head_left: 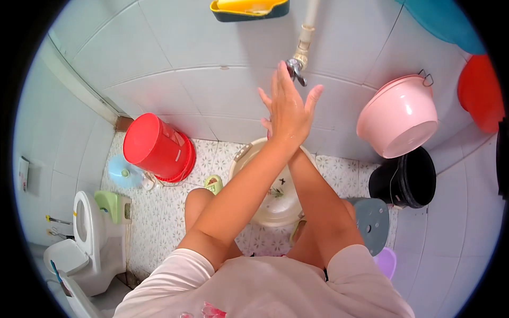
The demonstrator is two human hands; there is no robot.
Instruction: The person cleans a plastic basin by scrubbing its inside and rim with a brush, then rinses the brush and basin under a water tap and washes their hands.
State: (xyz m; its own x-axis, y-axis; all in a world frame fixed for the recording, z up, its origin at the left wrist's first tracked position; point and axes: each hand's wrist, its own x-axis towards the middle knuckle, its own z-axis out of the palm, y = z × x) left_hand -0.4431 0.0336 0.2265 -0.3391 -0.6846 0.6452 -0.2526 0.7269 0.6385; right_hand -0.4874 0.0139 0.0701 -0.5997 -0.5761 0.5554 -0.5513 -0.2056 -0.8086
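Observation:
My left hand point(290, 108) lies over my right hand, its fingers stretched out and its thumb spread to the right. The skin looks wet. My right hand point(266, 125) is mostly hidden beneath it; a few outstretched fingers show past the left edge. Neither hand visibly holds an object. Both are just below and in front of a metal tap point(298, 74) on a white wall pipe point(306, 40). Under my crossed forearms, on the floor, stands a pale basin point(265, 214) with a leafy pattern inside. Whether water is running cannot be made out.
A red bucket point(151, 143) stands left, near a toilet point(93, 228). On the right, a pink bucket point(400, 114) hangs on the wall above a black bucket point(419, 177); a grey stool point(371, 225) is closer. A yellow-and-dark soap holder point(249, 11) is fixed above.

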